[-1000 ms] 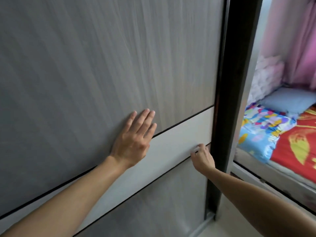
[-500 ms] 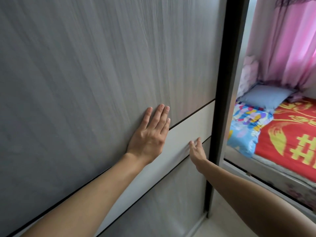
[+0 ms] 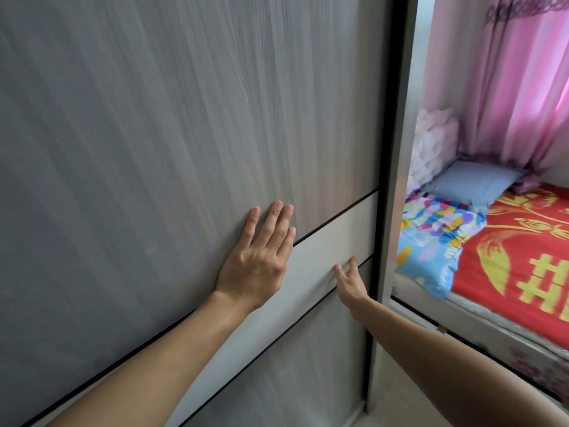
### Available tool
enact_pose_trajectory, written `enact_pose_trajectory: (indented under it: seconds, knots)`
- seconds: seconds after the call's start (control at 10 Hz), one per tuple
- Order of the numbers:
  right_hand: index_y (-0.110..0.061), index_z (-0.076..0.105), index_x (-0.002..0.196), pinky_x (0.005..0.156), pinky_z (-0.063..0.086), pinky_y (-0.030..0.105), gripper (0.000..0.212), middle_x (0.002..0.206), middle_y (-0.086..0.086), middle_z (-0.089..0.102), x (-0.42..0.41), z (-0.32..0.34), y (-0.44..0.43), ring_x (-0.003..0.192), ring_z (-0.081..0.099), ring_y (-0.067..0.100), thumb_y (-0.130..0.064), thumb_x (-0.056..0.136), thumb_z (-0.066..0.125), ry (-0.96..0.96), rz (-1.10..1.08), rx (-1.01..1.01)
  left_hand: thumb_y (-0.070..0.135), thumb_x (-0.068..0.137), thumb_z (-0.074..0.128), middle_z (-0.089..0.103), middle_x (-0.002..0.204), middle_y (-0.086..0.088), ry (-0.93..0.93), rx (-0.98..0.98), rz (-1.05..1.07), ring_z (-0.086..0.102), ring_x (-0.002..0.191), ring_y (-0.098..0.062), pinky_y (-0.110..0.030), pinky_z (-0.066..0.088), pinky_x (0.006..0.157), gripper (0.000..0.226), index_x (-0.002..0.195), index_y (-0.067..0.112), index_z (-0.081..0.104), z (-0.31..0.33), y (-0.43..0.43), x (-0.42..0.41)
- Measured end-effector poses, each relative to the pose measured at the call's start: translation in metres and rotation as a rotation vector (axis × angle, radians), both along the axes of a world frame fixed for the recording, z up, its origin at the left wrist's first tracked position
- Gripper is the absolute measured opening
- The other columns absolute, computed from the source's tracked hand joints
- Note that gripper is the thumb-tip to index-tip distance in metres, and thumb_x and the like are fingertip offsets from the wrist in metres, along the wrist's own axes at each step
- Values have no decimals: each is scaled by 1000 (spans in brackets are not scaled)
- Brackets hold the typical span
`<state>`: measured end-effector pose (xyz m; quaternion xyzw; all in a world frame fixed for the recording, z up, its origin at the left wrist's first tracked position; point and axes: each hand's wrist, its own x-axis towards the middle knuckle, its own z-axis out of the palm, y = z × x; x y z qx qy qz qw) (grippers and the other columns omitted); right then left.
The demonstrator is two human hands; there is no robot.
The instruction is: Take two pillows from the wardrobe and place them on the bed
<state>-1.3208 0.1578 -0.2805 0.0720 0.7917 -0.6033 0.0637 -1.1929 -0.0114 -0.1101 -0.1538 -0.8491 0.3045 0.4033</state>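
Wardrobe door (image 3: 154,149) fills the left, grey woodgrain running upright, its pale band (image 3: 332,238) slanting across. Left hand (image 3: 258,260) lies flat on it, fingers spread, gripping nothing. Right hand (image 3: 349,283) rests open-fingered on the band, just beside the door's dark edge (image 3: 385,149). Beyond, the bed (image 3: 523,272), with a blue pillow (image 3: 471,183).

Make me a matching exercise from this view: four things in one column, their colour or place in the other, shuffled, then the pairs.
Things:
1. left hand
2. right hand
3. curtain
4. pillow

Descriptions:
A. pale blue, at the head of the bed
B. pink, hanging behind the bed
C. flat on the grey wardrobe door
D. fingers on the door's white band, near its edge

Pairs: 1-C, 2-D, 3-B, 4-A
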Motion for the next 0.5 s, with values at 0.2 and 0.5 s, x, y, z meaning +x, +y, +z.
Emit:
enact_pose_trajectory:
  seconds: [0.2, 0.5]
  knots:
    - [-33, -1, 152, 69, 42, 31, 77, 84, -10, 40, -8, -1, 12, 61, 38, 7, -49, 94, 46, -79, 66, 24, 19, 88, 40, 32, 152, -19, 4, -12, -8, 25, 142, -37, -56, 4, 118, 46, 131, 9, 49, -2, 0, -3]
    - [-10, 65, 117, 64, 54, 30, 34, 87, -3, 71, 10, 85, 61, 75, 71, 14, -30, 89, 63, 286, 2, 101, 14, 88, 39, 42, 147, -17, 49, 5, -40, 29, 140, -36, -56, 8, 118, 32, 112, 7, 59, -4, 0, -4]
